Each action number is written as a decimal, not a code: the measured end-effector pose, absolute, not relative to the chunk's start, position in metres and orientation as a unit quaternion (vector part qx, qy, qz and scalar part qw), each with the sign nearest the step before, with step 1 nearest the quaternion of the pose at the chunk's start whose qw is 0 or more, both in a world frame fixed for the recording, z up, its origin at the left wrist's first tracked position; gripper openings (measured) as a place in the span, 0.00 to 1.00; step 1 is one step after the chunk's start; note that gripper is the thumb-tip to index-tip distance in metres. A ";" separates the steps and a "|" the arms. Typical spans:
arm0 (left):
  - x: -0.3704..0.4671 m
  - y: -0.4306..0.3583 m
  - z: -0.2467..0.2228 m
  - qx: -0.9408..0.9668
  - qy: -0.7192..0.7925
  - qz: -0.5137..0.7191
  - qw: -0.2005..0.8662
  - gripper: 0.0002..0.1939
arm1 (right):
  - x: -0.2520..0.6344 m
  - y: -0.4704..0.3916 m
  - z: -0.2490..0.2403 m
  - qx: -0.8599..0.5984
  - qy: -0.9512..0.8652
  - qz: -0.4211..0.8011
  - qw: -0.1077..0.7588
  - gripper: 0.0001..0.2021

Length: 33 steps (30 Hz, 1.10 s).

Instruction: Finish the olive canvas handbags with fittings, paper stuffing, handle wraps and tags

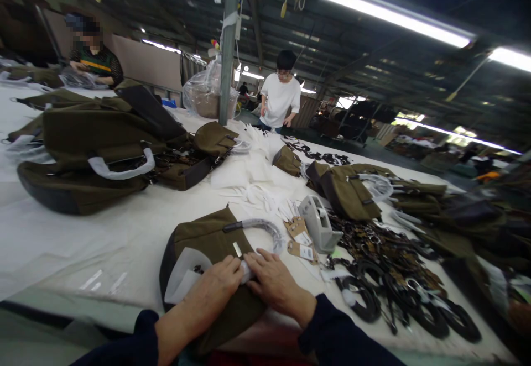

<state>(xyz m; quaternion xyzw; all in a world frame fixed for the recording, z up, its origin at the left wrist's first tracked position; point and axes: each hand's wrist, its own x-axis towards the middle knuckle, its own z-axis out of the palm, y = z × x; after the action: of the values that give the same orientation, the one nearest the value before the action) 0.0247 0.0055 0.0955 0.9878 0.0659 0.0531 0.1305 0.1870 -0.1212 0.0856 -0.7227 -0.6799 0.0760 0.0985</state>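
An olive-green handbag (211,233) with a dark side panel lies at the table's near edge in front of me. My left hand (215,284) and my right hand (276,282) meet over it, fingers curled around a whitish plastic-wrapped piece (246,273), which looks like the bag's near handle. Most of that piece is hidden under my fingers. The far handle (265,225), also wrapped in clear plastic, arches to the right above the bag. Beside my left wrist, white paper or foam (186,269) sticks out of the bag. A small metal plate (237,249) shows on its front.
Stacked olive bags (95,134) lie left, and more bags (344,186) right. A grey tape dispenser (317,225), cardboard tags (301,239) and a heap of dark straps (385,266) sit right of my bag. A post (229,51) and two people stand beyond.
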 end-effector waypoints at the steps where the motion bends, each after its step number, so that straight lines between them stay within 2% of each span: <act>1: 0.025 0.006 0.097 0.988 0.069 0.049 0.129 0.15 | 0.187 -0.121 0.084 -0.732 -0.672 0.076 0.090 0.30; 4: 0.023 0.008 0.101 0.982 0.097 0.044 0.156 0.12 | 0.189 -0.119 0.091 -0.740 -0.660 0.096 0.087 0.34; 6: 0.021 0.009 0.104 0.970 0.128 0.058 0.200 0.16 | 0.188 -0.114 0.101 -0.724 -0.666 0.124 0.130 0.37; 8: 0.019 0.010 0.109 0.956 0.149 0.072 0.243 0.20 | 0.185 -0.107 0.106 -0.692 -0.676 0.156 0.200 0.32; 10: 0.017 0.014 0.115 0.951 0.163 0.067 0.254 0.19 | 0.179 -0.099 0.102 -0.670 -0.677 0.172 0.252 0.24; 12: 0.012 0.021 0.122 0.962 0.183 0.037 0.201 0.13 | 0.174 -0.093 0.092 -0.677 -0.664 0.165 0.271 0.16; 15: 0.001 0.033 0.133 0.973 0.215 -0.018 0.086 0.06 | 0.171 -0.089 0.077 -0.691 -0.648 0.151 0.282 0.11; 19: -0.009 0.038 0.139 0.973 0.223 -0.041 0.050 0.03 | 0.171 -0.082 0.077 -0.689 -0.650 0.149 0.285 0.15; 25: -0.007 0.031 0.134 0.978 0.201 -0.043 -0.029 0.06 | 0.161 -0.067 0.079 -0.667 -0.681 0.119 0.276 0.07; 33: -0.027 0.023 0.124 0.977 0.163 0.026 -0.134 0.10 | 0.158 -0.067 0.058 -0.635 -0.722 -0.002 0.273 0.05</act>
<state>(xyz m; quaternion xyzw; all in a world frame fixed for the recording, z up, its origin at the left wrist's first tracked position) -0.0268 0.0227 0.1245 0.9771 0.1629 0.0260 -0.1344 0.1575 -0.0668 0.0577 -0.6354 -0.7223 -0.0015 0.2730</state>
